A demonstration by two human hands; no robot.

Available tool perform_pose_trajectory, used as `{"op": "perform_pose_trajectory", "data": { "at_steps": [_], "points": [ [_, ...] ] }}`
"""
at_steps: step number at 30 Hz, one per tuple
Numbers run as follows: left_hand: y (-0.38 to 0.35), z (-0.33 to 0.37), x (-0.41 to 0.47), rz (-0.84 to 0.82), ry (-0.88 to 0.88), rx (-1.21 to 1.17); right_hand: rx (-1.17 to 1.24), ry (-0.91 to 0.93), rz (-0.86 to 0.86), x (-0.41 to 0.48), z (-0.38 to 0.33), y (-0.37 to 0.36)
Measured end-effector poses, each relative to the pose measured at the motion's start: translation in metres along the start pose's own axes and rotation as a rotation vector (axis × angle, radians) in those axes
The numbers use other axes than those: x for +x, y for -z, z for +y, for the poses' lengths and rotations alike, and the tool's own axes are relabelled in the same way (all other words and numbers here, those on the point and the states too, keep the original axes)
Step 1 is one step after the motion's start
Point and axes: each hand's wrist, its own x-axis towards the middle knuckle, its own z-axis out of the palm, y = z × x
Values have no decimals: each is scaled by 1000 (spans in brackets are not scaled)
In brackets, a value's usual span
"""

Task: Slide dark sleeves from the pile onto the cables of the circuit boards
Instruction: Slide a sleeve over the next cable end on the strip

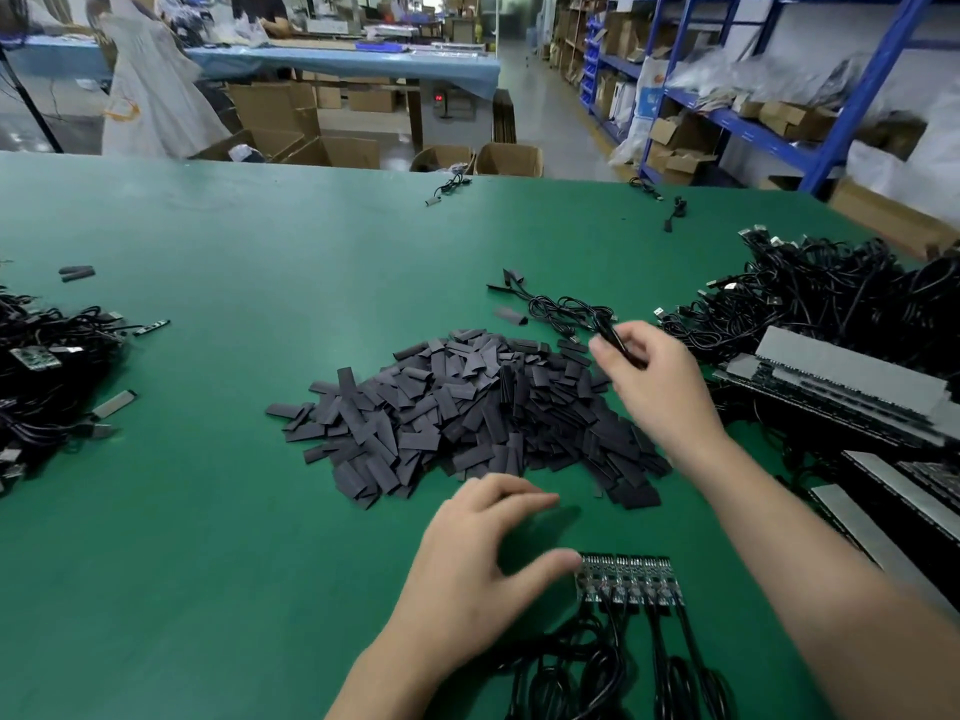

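Note:
A big pile of flat dark sleeves point(467, 413) lies mid-table on the green mat. Near the front edge sits a row of small circuit boards point(628, 578), their black cables point(613, 672) coiling toward me. My left hand point(478, 558) hovers just left of the boards, fingers spread and relaxed, thumb tip close to the leftmost board. My right hand point(654, 387) is raised over the pile's right side and pinches a thin dark piece point(615, 341), a sleeve or a cable end; blur hides which.
A heap of black USB cables point(810, 298) fills the right side, with grey panel strips point(852, 387) in front of it. Another cable-and-board heap point(47, 371) lies at the left edge. Loose sleeves and one cable point(561, 306) lie behind the pile.

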Motion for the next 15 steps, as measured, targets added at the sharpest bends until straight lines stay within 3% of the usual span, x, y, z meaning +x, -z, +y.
{"op": "perform_pose_trajectory", "data": {
  "at_steps": [6, 15],
  "points": [
    [-9, 2, -2, -211, -35, 191, -211, -66, -27, 101, 1, -41],
    [-9, -2, 7, -262, -34, 77, -408, -188, -126, 165, 27, -87]
  ]
}}
